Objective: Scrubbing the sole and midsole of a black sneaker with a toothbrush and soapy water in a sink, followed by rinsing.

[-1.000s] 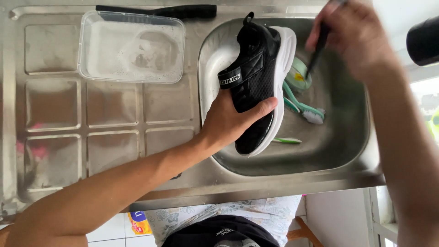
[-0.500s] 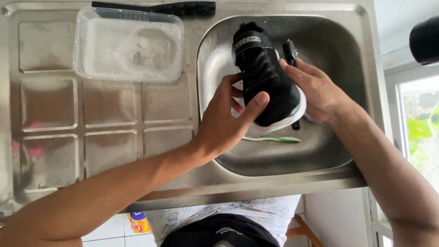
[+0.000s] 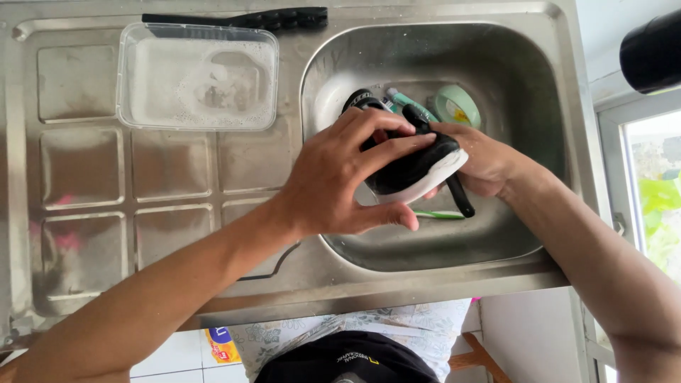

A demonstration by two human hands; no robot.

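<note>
Over the steel sink [image 3: 539, 234], the left hand [image 3: 340, 177] clenches the black sneaker [image 3: 418, 167] from above, white sole turned outward. Keep that grasp firm while scrubbing. Beyond the sneaker, the right hand [image 3: 482, 163] grips a black brush handle [image 3: 457, 198]; a soapy plastic tub [image 3: 198, 74] lies left of the sink.

Home kitchen: steel sink [image 3: 539, 92] with drainboard [image 3: 92, 213]

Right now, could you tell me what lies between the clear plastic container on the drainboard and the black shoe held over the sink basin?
In the head view, only ribbed steel drainboard and the sink rim separate the container from the shoe; the left hand covers the shoe's near side.
</note>
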